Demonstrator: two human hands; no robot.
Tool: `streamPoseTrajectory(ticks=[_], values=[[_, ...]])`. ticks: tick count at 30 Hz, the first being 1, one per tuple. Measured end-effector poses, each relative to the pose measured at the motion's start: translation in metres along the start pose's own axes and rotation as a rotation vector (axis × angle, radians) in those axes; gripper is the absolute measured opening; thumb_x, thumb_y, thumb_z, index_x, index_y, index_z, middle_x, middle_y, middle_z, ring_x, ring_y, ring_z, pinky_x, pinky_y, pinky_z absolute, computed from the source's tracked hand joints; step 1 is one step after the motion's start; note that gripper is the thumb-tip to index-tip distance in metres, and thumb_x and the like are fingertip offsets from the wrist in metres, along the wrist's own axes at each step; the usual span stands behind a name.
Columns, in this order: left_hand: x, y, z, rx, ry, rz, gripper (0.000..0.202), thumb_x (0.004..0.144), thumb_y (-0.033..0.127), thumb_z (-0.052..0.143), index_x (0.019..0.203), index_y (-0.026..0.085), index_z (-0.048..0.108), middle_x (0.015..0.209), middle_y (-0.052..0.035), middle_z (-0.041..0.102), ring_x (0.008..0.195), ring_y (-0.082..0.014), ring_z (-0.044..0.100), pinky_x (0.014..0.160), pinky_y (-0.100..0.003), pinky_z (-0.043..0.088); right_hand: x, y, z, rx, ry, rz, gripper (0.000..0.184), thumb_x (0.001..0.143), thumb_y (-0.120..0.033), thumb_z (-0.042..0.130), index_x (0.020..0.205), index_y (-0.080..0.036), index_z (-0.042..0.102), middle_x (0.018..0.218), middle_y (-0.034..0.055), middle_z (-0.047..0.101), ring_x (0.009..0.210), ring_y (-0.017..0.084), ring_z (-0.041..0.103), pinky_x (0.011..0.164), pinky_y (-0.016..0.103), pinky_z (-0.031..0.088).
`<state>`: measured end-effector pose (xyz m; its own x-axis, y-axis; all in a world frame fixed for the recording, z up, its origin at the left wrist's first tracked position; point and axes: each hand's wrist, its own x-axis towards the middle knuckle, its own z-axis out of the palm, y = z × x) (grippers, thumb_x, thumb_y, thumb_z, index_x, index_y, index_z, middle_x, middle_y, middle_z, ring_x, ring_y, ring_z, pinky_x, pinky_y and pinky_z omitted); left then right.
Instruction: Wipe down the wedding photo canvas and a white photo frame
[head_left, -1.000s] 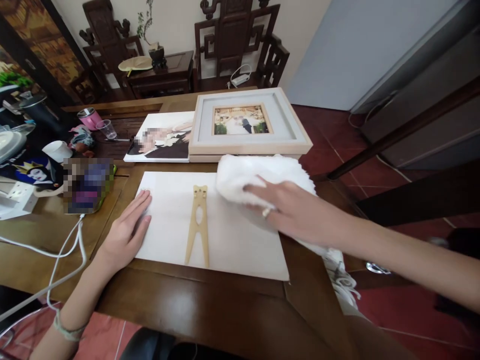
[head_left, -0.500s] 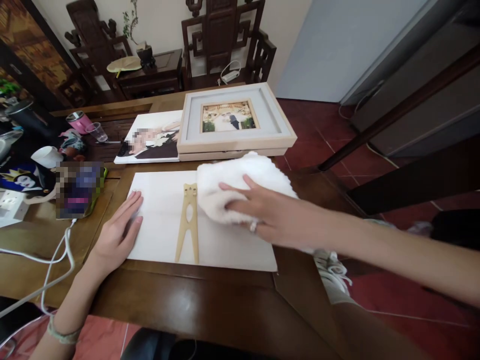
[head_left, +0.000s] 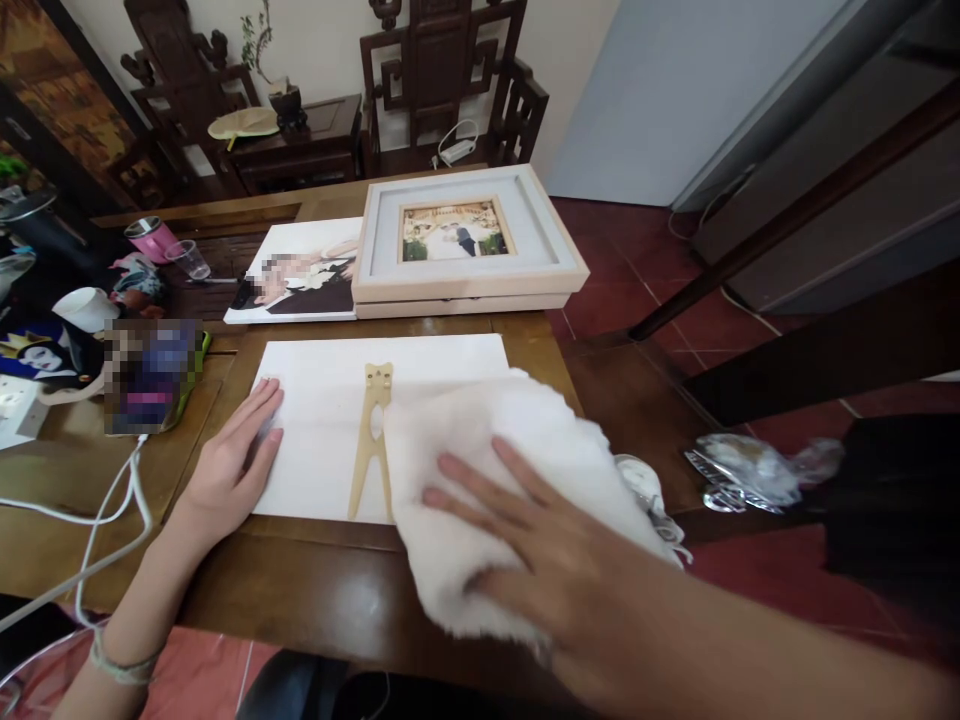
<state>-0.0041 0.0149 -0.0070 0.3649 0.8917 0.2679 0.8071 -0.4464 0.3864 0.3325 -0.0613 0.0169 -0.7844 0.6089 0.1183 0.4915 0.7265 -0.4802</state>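
From the head camera, the right hand (head_left: 525,560) lies flat on a fluffy white cloth (head_left: 510,425), palm down and fingers spread, pressing rather than gripping, with nothing closed in it; the cloth is bunched over the near right corner of a white board (head_left: 322,400) and spills past the board's edge onto the wooden table (head_left: 300,590), reaching close to the table's near edge; the board lies flat on the table just in front of the person, and a pale wooden strut (head_left: 370,440), forked at its near end, is fixed along its middle; the cloth's left edge touches the strut's right side; the left hand (head_left: 232,465) rests open and flat on the board's near left corner, fingers together and pointing away, holding nothing, with a thin bracelet (head_left: 120,662) at the wrist; beyond the board, touching or just clear of its far edge, a framed picture (head_left: 465,240) with a light wood rim lies face up, and beside it on the left a photo print (head_left: 300,275) lies flat, its right edge tucked under the frame; further left stand a pink cup (head_left: 146,238), a clear glass (head_left: 187,258) and a white mug (head_left: 82,305); a white cable (head_left: 112,515) trails across the near left of the table, well apart from the cloth; dark carved chairs (head_left: 442,70) stand against the far wall.
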Motion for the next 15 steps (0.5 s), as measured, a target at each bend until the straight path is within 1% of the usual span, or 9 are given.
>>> streamPoseTrajectory(ticks=[2,4,5,7,8,9,11,13,15], values=[[0.0,0.0,0.0,0.003,-0.002,-0.001,0.046,0.097,0.035,0.044,0.139,0.017,0.05,0.149,-0.011,0.045,0.139,-0.0277,0.04,0.118,-0.048,0.03,-0.008,-0.012,0.007,0.011,0.003,-0.012,0.038,0.063,-0.007,0.054,0.095,-0.023,0.069,0.148,0.0142,0.045,0.144,0.036,0.023,0.114,0.068,0.007],[0.0,-0.001,0.001,0.004,-0.004,-0.002,0.046,0.097,0.036,0.044,0.139,0.017,0.049,0.149,-0.0114,0.045,0.139,-0.0279,0.039,0.118,-0.048,0.03,-0.005,-0.007,0.007,0.009,0.001,-0.017,0.045,0.063,-0.006,0.054,0.101,-0.023,0.069,0.148,0.0134,0.046,0.144,0.034,0.025,0.115,0.067,0.008],[-0.001,-0.001,0.001,0.003,-0.004,-0.001,0.047,0.097,0.036,0.044,0.139,0.016,0.049,0.149,-0.0115,0.045,0.139,-0.0277,0.039,0.118,-0.049,0.03,0.001,0.001,0.003,0.001,-0.002,-0.015,0.051,0.062,-0.004,0.053,0.107,-0.023,0.068,0.148,0.0132,0.046,0.144,0.033,0.025,0.115,0.066,0.01],[-0.001,0.0,0.001,-0.002,0.0,0.005,0.047,0.097,0.036,0.044,0.139,0.017,0.049,0.149,-0.0113,0.045,0.14,-0.0274,0.039,0.118,-0.048,0.029,0.016,0.025,-0.009,-0.03,-0.02,0.013,0.06,0.062,-0.001,0.052,0.117,-0.022,0.064,0.149,0.0131,0.044,0.145,0.032,0.024,0.114,0.066,0.013],[-0.001,0.0,0.0,-0.004,0.0,0.005,0.047,0.097,0.036,0.044,0.139,0.017,0.049,0.149,-0.011,0.045,0.14,-0.0272,0.039,0.118,-0.048,0.029,0.026,0.038,-0.017,-0.05,-0.042,0.036,0.06,0.064,0.0,0.051,0.12,-0.021,0.062,0.151,0.0138,0.042,0.145,0.031,0.023,0.114,0.066,0.014],[-0.001,0.0,0.0,-0.004,0.0,0.003,0.047,0.097,0.037,0.044,0.139,0.017,0.049,0.149,-0.0108,0.045,0.14,-0.027,0.039,0.118,-0.048,0.029,0.035,0.051,-0.025,-0.062,-0.057,0.07,0.057,0.068,0.0,0.051,0.121,-0.019,0.061,0.15,0.0149,0.043,0.145,0.031,0.023,0.115,0.066,0.015],[-0.001,0.001,-0.001,-0.003,-0.006,-0.008,0.047,0.097,0.037,0.044,0.139,0.016,0.049,0.149,-0.0112,0.045,0.14,-0.0268,0.039,0.118,-0.048,0.029,0.051,0.071,-0.038,-0.076,-0.06,0.138,0.052,0.074,-0.002,0.049,0.122,-0.015,0.059,0.145,0.0168,0.049,0.146,0.03,0.023,0.115,0.063,0.017],[-0.001,0.001,-0.002,-0.002,-0.013,-0.021,0.048,0.097,0.038,0.043,0.139,0.015,0.049,0.149,-0.0119,0.045,0.14,-0.0266,0.038,0.118,-0.049,0.029,0.061,0.08,-0.045,-0.101,-0.047,0.185,0.049,0.076,-0.002,0.047,0.123,-0.013,0.058,0.141,0.0188,0.053,0.146,0.028,0.02,0.116,0.062,0.018],[-0.001,0.002,-0.002,-0.005,-0.017,-0.027,0.048,0.097,0.038,0.043,0.139,0.015,0.049,0.149,-0.0119,0.045,0.14,-0.0263,0.038,0.118,-0.049,0.029,0.063,0.076,-0.042,-0.14,-0.045,0.206,0.05,0.075,-0.001,0.048,0.122,-0.012,0.059,0.142,0.0201,0.051,0.147,0.029,0.017,0.116,0.063,0.016]])
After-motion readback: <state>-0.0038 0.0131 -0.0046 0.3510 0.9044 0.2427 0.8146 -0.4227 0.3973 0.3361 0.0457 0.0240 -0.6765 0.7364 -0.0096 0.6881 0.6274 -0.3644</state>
